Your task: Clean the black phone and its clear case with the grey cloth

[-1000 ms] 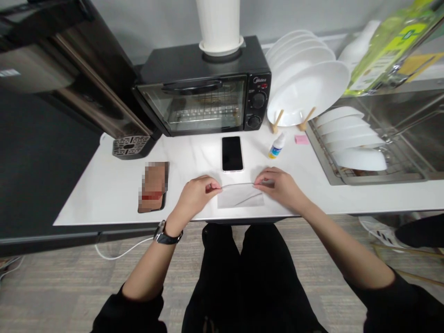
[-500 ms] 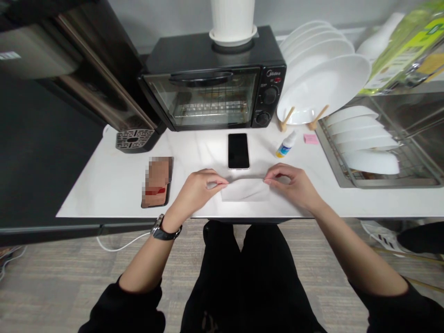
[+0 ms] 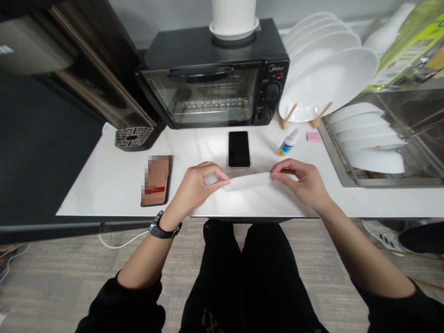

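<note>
A thin white sheet point(image 3: 248, 181), maybe paper or tissue, is stretched between my two hands over the white counter's front part. My left hand point(image 3: 204, 184) pinches its left end between thumb and fingers. At the right end, my right hand point(image 3: 299, 180) pinches it the same way. Just beyond the sheet lies a phone with a dark screen point(image 3: 239, 149). A small white bottle with a blue and yellow label point(image 3: 288, 142) leans or lies behind my right hand. Left of my left hand is another phone point(image 3: 157, 180) with a lit, partly pixelated screen.
Behind the phones stands a black toaster oven point(image 3: 215, 92) with a white pot point(image 3: 234, 18) on top. White plates point(image 3: 329, 83) stand in a rack at right, beside a sink point(image 3: 378, 180) with bowls. A pink note point(image 3: 313, 137) lies near it. A black machine point(image 3: 135, 138) stands at left.
The sheet has been raised and tilted, showing as a narrower strip. My right hand has moved slightly right and up; both hands keep their pinch.
</note>
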`<action>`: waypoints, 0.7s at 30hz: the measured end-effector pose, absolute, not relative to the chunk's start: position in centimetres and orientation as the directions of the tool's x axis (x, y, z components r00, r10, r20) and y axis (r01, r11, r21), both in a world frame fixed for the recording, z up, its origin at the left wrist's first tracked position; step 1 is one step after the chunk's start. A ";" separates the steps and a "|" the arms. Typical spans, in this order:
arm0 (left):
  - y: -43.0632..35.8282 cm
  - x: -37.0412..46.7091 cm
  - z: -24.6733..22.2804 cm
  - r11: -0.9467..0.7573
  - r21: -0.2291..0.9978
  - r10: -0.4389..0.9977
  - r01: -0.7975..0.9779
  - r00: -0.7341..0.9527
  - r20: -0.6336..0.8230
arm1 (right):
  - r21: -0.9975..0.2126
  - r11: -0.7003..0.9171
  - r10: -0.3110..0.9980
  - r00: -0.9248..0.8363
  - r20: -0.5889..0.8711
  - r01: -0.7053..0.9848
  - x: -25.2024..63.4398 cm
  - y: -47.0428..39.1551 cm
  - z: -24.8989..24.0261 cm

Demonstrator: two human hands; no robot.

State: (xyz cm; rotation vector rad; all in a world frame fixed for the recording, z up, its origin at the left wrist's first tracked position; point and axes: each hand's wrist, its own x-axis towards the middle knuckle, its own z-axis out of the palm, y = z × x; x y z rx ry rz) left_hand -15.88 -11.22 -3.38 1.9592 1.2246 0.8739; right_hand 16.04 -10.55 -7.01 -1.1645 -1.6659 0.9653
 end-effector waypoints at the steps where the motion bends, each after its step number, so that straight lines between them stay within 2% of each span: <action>1: -11.0 -15.9 -3.2 -0.327 0.813 0.928 0.481 0.326 0.180 | -0.915 0.280 0.954 -0.190 0.231 0.292 16.0 -10.4 -6.8; 5: -9.7 -15.9 -2.8 -0.260 0.835 0.949 0.485 0.286 0.129 | -0.905 0.297 0.952 -0.170 0.255 0.303 16.1 -9.7 -6.5; 10: -9.0 -15.9 -2.8 -0.310 0.779 0.926 0.544 0.359 0.118 | -0.864 0.345 0.938 -0.178 0.298 0.366 16.4 -9.7 -6.9; 15: -9.9 -15.8 -3.0 -0.284 0.813 0.933 0.508 0.343 0.111 | -0.807 0.390 0.921 -0.189 0.341 0.444 16.6 -10.3 -6.9; 17: -10.3 -15.8 -3.1 -0.318 0.800 0.927 0.509 0.343 0.151 | -0.785 0.414 0.910 -0.198 0.364 0.460 16.5 -10.4 -6.8; 21: -10.4 -15.6 -3.3 -0.482 0.716 0.872 0.505 0.354 0.338 | -0.775 0.480 0.877 -0.246 0.412 0.412 16.2 -10.1 -6.7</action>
